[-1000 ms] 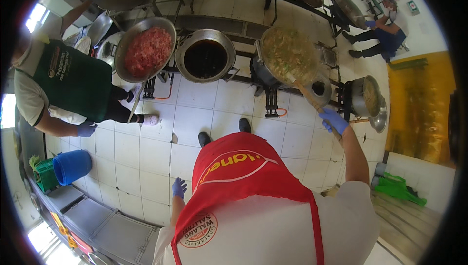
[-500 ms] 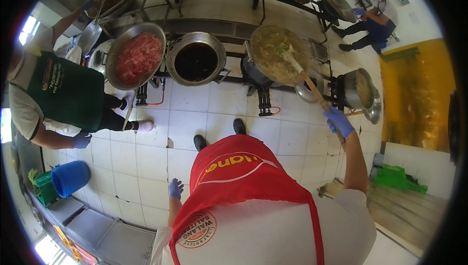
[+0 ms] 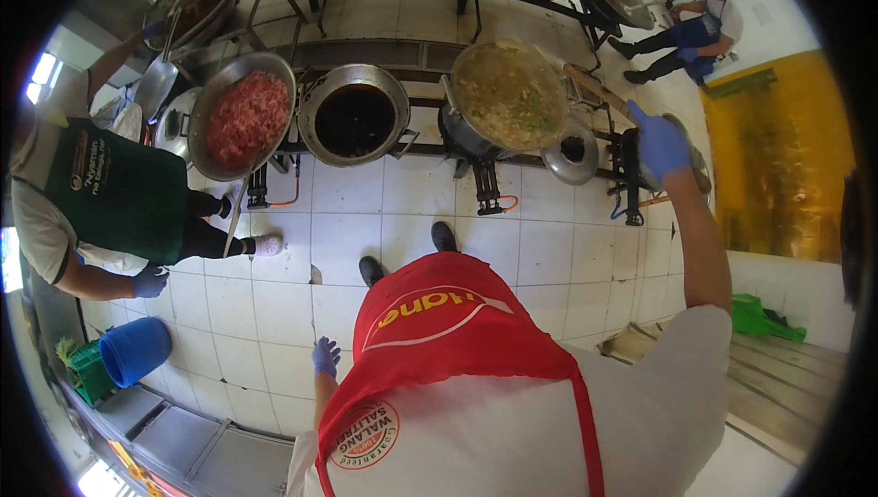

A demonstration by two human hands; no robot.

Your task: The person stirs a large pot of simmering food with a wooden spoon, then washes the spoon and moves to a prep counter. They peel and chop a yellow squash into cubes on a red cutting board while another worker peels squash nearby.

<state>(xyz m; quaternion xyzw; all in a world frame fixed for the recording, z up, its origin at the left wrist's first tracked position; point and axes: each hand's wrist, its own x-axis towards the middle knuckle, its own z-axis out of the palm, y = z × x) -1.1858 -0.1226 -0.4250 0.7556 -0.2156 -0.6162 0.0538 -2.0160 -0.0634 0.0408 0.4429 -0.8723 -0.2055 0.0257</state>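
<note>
Fingers of right hand: closed round paddle handle, now raised higher beside the pot; blade end in pot, so stirring goes on. Left hand: loosely curled, empty, hanging far below the pot, unchanged.

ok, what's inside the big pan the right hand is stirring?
The big pan holds a pale yellowish chopped mix with green bits, filling it nearly to the rim. The right hand grips a wooden handle reaching into it. The handle's end and the pan bottom are buried under food.
</note>
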